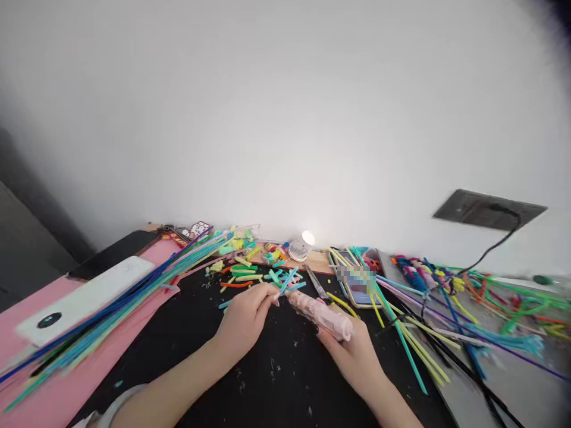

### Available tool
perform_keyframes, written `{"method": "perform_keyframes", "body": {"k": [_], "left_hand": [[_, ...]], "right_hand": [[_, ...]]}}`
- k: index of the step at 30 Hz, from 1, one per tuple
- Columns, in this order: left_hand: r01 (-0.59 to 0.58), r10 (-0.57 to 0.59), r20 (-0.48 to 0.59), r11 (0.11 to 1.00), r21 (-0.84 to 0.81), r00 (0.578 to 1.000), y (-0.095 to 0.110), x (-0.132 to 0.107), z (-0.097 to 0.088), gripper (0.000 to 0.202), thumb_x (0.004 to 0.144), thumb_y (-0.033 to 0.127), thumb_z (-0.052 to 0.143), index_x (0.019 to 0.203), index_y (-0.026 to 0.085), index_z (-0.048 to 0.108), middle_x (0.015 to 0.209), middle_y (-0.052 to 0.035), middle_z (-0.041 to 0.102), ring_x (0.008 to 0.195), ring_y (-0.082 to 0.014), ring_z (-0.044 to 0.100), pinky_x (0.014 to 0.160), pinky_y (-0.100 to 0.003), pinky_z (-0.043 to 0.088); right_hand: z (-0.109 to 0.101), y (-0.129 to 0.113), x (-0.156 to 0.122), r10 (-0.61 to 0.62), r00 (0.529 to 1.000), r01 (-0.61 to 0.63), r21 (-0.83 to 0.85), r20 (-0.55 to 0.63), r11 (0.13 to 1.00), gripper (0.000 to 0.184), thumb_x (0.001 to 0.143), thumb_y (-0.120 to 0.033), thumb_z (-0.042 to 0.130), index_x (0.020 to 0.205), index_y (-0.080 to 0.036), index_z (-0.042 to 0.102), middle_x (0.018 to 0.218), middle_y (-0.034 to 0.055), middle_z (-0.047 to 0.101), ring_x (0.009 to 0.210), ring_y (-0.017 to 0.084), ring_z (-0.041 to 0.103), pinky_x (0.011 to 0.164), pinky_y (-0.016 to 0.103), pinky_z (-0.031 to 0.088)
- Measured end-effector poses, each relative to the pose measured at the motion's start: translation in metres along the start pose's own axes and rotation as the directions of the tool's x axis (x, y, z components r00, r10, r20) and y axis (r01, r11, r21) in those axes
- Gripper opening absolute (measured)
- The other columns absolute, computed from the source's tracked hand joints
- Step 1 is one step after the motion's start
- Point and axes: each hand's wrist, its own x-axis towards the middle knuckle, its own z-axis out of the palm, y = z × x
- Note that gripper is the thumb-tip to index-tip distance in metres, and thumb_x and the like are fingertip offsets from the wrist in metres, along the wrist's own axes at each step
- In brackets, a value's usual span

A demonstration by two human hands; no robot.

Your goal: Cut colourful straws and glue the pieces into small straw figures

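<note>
My left hand [247,312] is closed in a pinch on a short light-blue pipe cleaner piece [288,280], which points up and away to the right. My right hand [352,351] is wrapped round a pale pink, stained, tube-shaped tool that looks like a hot glue gun [323,315]. Its narrow tip lies close to the blue piece; whether they touch I cannot tell. Both hands are above a black work mat [267,380]. Just beyond them lie cut pipe cleaner pieces [244,277] in green, orange and blue, and a pair of scissors [316,282].
A lit paper cup [302,245] stands by the wall. Long pipe cleaners [147,297] lie over a white box [84,300] at left. At right are a phone [363,291], more pipe cleaners [413,356] and a black cord [495,248] from the wall socket [468,208].
</note>
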Motion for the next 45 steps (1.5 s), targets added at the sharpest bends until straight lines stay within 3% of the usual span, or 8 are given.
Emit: {"method": "perform_keyframes", "body": {"k": [9, 16, 23, 31, 45], "left_hand": [[-0.030, 0.030, -0.013, 0.999, 0.013, 0.999, -0.0044, 0.0011, 0.0025, 0.021, 0.090, 0.017, 0.035, 0.079, 0.020, 0.053, 0.075, 0.0001, 0.059, 0.072, -0.0149, 0.056, 0.066, -0.024, 0.039], [-0.044, 0.044, -0.026, 0.999, 0.013, 0.999, -0.0058, 0.0015, 0.0027, 0.019, 0.090, 0.016, 0.036, 0.081, 0.020, 0.053, 0.075, 0.0006, 0.059, 0.072, -0.0144, 0.056, 0.066, -0.023, 0.039], [-0.047, 0.048, -0.039, 0.999, 0.014, 0.998, -0.0058, 0.0020, 0.0024, 0.019, 0.089, 0.016, 0.037, 0.079, 0.020, 0.052, 0.075, 0.0005, 0.059, 0.071, -0.0145, 0.056, 0.065, -0.023, 0.039], [-0.047, 0.047, -0.044, 0.999, 0.012, 0.998, -0.0049, 0.0007, 0.0014, 0.019, 0.090, 0.016, 0.037, 0.079, 0.020, 0.053, 0.074, 0.0004, 0.059, 0.070, -0.0143, 0.056, 0.064, -0.023, 0.039], [-0.054, 0.055, -0.057, 0.998, 0.027, 0.997, -0.0055, 0.0021, 0.0012, 0.019, 0.089, 0.016, 0.036, 0.079, 0.020, 0.053, 0.074, 0.0002, 0.059, 0.070, -0.0146, 0.056, 0.064, -0.024, 0.040]], "right_hand": [[-0.0010, -0.0019, 0.0010, 0.026, 1.000, -0.027, -0.054, -0.018, 0.998, 0.009, 0.083, -0.025, 0.049, 0.080, -0.018, 0.053, 0.072, 0.0006, 0.057, 0.062, 0.015, 0.054, 0.058, 0.022, 0.042], [-0.0004, 0.0010, -0.0003, 0.033, 0.998, -0.037, -0.097, -0.046, 0.995, 0.010, 0.082, -0.024, 0.049, 0.086, -0.017, 0.056, 0.083, 0.0041, 0.063, 0.071, 0.018, 0.059, 0.060, 0.024, 0.045], [-0.0002, 0.0008, 0.0004, 0.052, 0.997, -0.058, -0.098, -0.064, 0.993, 0.010, 0.081, -0.024, 0.051, 0.082, -0.017, 0.057, 0.074, 0.0023, 0.063, 0.063, 0.017, 0.059, 0.059, 0.024, 0.047], [-0.0010, 0.0024, 0.0004, 0.046, 0.995, -0.058, -0.132, -0.091, 0.990, 0.020, 0.080, -0.022, 0.050, 0.096, -0.017, 0.061, 0.096, 0.0070, 0.067, 0.084, 0.022, 0.064, 0.068, 0.026, 0.050], [-0.0006, 0.0031, 0.0012, 0.050, 0.993, -0.062, -0.113, -0.103, 0.992, 0.029, 0.081, -0.020, 0.050, 0.108, -0.016, 0.059, 0.107, 0.0085, 0.066, 0.097, 0.025, 0.062, 0.075, 0.030, 0.053]]}}
